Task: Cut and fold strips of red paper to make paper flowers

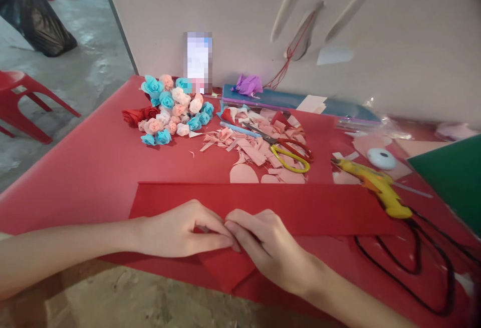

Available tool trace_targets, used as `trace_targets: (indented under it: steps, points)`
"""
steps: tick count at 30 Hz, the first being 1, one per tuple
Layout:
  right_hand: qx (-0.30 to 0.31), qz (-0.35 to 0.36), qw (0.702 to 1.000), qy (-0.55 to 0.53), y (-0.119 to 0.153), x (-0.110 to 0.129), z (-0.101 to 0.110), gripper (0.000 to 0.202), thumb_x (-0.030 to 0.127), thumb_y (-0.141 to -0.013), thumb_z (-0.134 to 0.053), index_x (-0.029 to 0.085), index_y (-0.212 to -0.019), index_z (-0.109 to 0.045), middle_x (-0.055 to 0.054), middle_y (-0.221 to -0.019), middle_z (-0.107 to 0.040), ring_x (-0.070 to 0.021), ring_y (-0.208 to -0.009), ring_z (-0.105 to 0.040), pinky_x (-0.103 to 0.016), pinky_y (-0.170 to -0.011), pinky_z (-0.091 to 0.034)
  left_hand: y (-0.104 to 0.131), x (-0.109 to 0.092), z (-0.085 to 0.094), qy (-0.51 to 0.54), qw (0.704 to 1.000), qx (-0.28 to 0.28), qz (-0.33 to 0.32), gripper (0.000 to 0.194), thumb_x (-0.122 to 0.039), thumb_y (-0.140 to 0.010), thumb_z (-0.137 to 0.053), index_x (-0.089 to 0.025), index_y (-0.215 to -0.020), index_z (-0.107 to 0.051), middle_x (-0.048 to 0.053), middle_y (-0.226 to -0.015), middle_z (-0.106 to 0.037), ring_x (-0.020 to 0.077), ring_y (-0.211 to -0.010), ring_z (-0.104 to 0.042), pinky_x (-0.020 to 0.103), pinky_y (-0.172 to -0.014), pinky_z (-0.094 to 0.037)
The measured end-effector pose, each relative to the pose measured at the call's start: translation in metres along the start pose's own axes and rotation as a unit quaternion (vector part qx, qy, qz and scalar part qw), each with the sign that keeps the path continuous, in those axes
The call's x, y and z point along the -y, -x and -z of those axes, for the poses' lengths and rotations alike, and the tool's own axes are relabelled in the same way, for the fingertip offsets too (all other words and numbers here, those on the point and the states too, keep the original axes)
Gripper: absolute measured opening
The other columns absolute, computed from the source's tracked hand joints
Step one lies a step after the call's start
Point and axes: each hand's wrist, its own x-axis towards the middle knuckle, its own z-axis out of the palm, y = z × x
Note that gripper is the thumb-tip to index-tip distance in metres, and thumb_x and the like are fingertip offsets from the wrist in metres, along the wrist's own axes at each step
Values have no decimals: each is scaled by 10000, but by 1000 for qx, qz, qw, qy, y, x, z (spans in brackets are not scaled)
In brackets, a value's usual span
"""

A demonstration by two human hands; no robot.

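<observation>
Beneath left hand point(182, 233) and right hand point(272, 248), red sheet point(230, 268); both grips nearly closed, pinching its top.

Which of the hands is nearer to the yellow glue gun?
The right. The right hand is to the left of the yellow glue gun and closer to the person; the left hand is farther left, on the other side of the right one.

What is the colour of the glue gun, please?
The glue gun is yellow, best seen in the head view.
</observation>
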Motion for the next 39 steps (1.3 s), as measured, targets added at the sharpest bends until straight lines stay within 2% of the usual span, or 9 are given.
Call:
trace_targets:
  steps: [7,10,15,18,22,26,32,36,39]
  points:
    - [-159,-13,985,63,-5,-10,29,251,282,-884,-383,194,-700,-530,20,-530,-528,-88,-447,-473,-195,-439,-353,1,0,11,-15,999,37,28,206,-167,-862,-492,-127,-867,-694,60,-903,-710,132,-816,-646,182,-740,-467]
    - [-186,-35,980,65,-9,-13,44,277,308,-875,-387,202,-648,-506,2,-547,-545,-110,-487,-495,-210,-443,-368,1,2,17,-20,997,59,46,194,-152,-848,-491,-124,-816,-680,69,-890,-708,146,-838,-646,204,-761,-468]
    - [-160,-16,987,23,-10,-9,35,306,310,-882,-371,200,-622,-486,17,-526,-507,-97,-476,-479,-196,-441,-370,-4,6,14,60,991,-89,74,151,-222,-859,-434,-149,-829,-564,8,-814,-625,114,-772,-586,209,-696,-452]
    - [-127,-17,992,-15,-8,-4,17,271,296,-882,-380,196,-676,-525,39,-512,-510,-72,-430,-444,-176,-422,-353,-4,7,7,48,994,-61,81,180,-308,-824,-508,-152,-735,-525,-43,-660,-499,78,-609,-467,176,-555,-376]
    - [-88,-56,994,-27,-4,1,0,151,314,-778,-571,194,-687,-574,53,-544,-574,-65,-462,-472,-171,-467,-372,-2,7,-1,-26,994,-21,106,431,-361,-802,-518,-162,-491,-296,-79,-485,-199,47,-453,-190,204,-411,-154]
    - [-46,-67,995,-64,-3,4,3,227,297,-810,-525,183,-634,-613,29,-545,-597,-78,-477,-499,-186,-469,-372,0,6,-2,-13,993,-7,114,440,-362,-802,-520,-162,-486,-288,-78,-475,-201,46,-444,-178,207,-400,-143]
    - [-165,-101,974,-117,-7,6,27,285,338,-857,-422,184,-679,-584,33,-447,-503,-96,-416,-471,-205,-432,-385,-2,6,0,-16,995,-3,96,471,-375,-799,-530,-166,-476,-258,-74,-466,-205,46,-446,-187,204,-400,-151]
    - [-86,-47,994,-45,-7,6,21,257,301,-845,-452,184,-660,-586,6,-575,-606,-95,-500,-519,-197,-470,-392,-1,8,0,-22,997,-22,72,481,-373,-798,-537,-169,-488,-232,-78,-476,-183,47,-451,-168,210,-407,-147]
    - [-60,-29,998,1,-4,5,6,302,257,-860,-440,181,-591,-555,24,-524,-564,-72,-457,-474,-184,-452,-359,0,8,-1,1,997,-16,74,418,-387,-805,-533,-155,-515,-342,-73,-503,-245,51,-472,-216,202,-421,-175]
